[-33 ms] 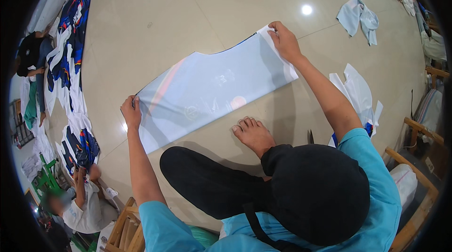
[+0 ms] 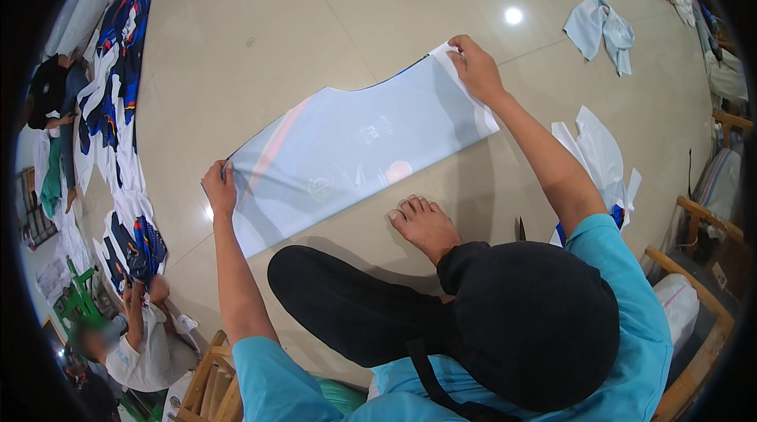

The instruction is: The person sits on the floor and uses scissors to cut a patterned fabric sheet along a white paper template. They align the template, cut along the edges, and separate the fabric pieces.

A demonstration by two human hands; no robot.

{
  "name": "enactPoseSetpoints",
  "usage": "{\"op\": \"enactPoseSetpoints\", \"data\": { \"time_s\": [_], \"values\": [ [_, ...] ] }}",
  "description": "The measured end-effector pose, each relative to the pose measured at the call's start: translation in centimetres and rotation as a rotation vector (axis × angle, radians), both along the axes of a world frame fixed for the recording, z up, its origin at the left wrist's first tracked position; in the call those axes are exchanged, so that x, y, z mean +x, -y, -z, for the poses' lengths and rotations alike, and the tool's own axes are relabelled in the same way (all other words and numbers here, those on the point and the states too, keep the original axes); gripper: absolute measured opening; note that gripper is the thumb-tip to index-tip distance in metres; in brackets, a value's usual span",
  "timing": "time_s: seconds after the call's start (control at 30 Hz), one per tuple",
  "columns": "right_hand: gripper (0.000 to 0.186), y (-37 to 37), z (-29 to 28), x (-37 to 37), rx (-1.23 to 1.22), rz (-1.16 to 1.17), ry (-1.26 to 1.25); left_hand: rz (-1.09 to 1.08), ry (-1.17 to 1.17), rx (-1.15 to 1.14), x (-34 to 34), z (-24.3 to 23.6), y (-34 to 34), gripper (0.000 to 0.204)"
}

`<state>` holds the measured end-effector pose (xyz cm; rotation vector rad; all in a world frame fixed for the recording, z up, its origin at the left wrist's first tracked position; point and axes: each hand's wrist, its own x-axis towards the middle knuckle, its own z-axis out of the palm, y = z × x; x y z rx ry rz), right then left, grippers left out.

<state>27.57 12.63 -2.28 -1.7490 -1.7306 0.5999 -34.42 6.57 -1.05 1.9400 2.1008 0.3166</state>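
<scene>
A folded pale blue fabric panel (image 2: 347, 150) is stretched slantwise over the tiled floor in front of me, its printed side showing faintly through. My left hand (image 2: 221, 187) pinches its left end by the upper corner. At the far right end, my right hand (image 2: 475, 69) grips the white-edged upper corner between thumb and fingers. Dark blue shows along the panel's upper edge, which dips in a curve. The lower edge runs straight, just beyond my bare foot (image 2: 426, 225).
Scissors (image 2: 520, 229), partly hidden, lie right of my foot. White fabric scraps (image 2: 599, 154) and a pale blue scrap (image 2: 599, 31) lie on the right. Printed fabric pieces (image 2: 118, 106) line the left, where two people sit. Wooden frames (image 2: 694, 351) stand at the lower right.
</scene>
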Motion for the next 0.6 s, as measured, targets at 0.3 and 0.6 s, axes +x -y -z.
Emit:
{"op": "enactPoseSetpoints", "data": {
  "time_s": [0.3,0.6],
  "values": [
    [0.022,-0.43,0.45,0.54,-0.005,0.006,0.028,0.008,-0.029,-0.008,0.39,0.52,-0.43,0.021],
    [0.025,-0.45,0.43,0.48,-0.011,0.010,0.055,-0.003,-0.012,-0.040,0.29,0.06,-0.54,0.020]
  ]
}}
